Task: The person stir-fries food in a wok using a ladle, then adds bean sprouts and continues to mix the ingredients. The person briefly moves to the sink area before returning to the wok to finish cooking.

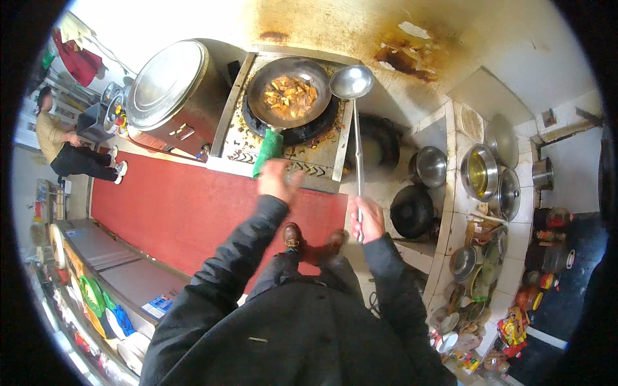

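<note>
A wok [259, 96] stands tilted on the stove burner, with browned pieces of food [290, 98] in it. Green cloth [268, 153] covers its handle, which points towards me. My left hand [277, 182] is right at the cloth's near end, smeared by motion, so whether its fingers grip it does not show. Closed around the long metal handle of a ladle [352, 82], my right hand [367, 220] keeps it upright in view, the bowl just right of the wok's rim.
Left of the stove stands a large lidded metal pot [168, 71]. A tiled counter [444, 248] on the right carries a bowl of yellow liquid [477, 172] and several pans. Red matting [161, 199] covers the floor. Another person [61, 141] stands at the far left.
</note>
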{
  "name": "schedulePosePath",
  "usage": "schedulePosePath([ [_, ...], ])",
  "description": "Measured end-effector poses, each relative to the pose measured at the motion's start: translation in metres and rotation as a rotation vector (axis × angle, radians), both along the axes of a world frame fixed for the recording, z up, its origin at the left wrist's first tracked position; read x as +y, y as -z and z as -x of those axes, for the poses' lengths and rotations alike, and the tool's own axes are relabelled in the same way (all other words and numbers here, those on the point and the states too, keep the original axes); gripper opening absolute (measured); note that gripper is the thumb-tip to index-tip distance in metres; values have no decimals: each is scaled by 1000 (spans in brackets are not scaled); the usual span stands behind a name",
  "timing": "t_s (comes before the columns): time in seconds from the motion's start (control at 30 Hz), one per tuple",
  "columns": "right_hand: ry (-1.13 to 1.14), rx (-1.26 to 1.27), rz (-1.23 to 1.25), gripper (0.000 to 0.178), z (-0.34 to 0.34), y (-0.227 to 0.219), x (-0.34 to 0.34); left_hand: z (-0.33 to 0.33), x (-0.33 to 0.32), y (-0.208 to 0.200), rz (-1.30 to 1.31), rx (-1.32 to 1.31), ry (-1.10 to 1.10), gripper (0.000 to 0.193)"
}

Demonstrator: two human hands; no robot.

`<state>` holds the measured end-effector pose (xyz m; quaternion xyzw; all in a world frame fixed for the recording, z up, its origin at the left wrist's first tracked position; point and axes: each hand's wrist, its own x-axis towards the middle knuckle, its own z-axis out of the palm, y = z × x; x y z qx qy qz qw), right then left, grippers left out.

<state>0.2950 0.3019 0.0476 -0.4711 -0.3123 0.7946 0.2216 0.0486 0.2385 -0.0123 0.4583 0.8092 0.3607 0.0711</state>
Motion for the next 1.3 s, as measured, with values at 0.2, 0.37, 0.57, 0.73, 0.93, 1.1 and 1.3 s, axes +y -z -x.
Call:
schedulePosePath([
  [0.2,-300,-622,-603,27,53,58,130,112,2,105,426,-246,-248,91],
  [0.37,-571,-1091,-1199,27,90,48,189,129,0,171,423,-429,-186,74],
  [0.57,-755,-808,-1093,30,76,115,180,107,15,92,486,-341,-228,59],
  [0.73,-513,-89,300,32,115,71,144,100,11,69,498,-233,-200,58],
  [0.93,-511,74,434,40,106,72,144,113,11,72,551,-371,-166,62],
  [1.1,-466,65,386,38,89,89,146,123,-5,78,461,-453,-75,93],
  [1.3,-420,-42,-36,35,78,132,134,139,-147,86,-92,-635,-446,57],
])
